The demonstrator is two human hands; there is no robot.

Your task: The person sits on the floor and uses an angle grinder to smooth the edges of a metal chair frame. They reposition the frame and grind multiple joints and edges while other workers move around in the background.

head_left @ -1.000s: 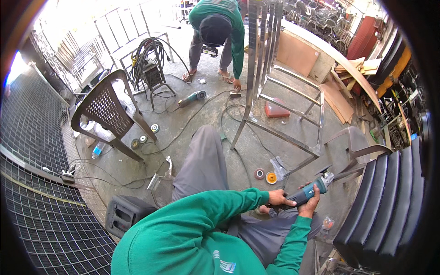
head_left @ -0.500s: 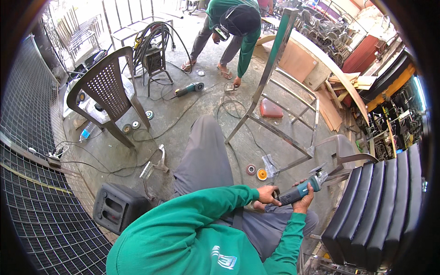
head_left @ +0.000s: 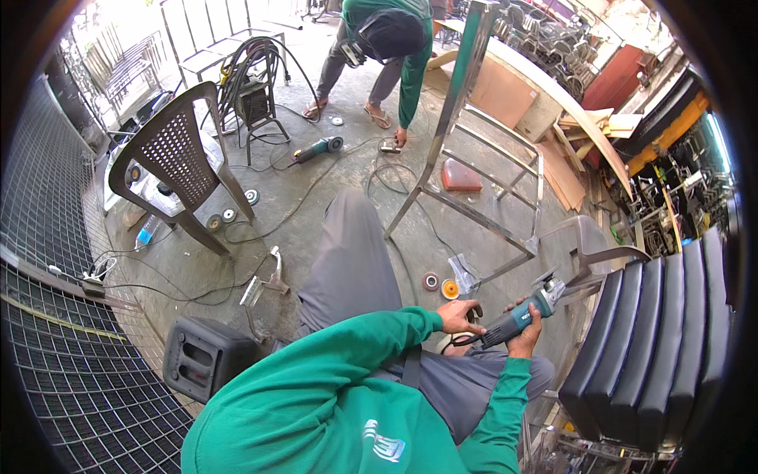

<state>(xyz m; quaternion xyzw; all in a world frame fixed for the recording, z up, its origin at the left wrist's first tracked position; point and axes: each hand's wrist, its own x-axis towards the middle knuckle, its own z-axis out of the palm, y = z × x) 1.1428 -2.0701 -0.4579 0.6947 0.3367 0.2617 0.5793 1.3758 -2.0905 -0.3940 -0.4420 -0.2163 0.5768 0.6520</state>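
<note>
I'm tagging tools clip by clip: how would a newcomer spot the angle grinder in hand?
Find the black cushions at lower right. Left of them, the right hand grips a teal-and-black angle grinder. Another grinder lies on the floor; only this one is held.

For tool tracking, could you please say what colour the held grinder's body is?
The grinder's body is teal with a dark rear, in the head view.

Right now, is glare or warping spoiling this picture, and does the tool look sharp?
Head view: bright glare washes out the upper left; head view: the fisheye bows the mesh panel and darkens the corners; head view: the grinder in the right hand looks reasonably sharp.
</note>
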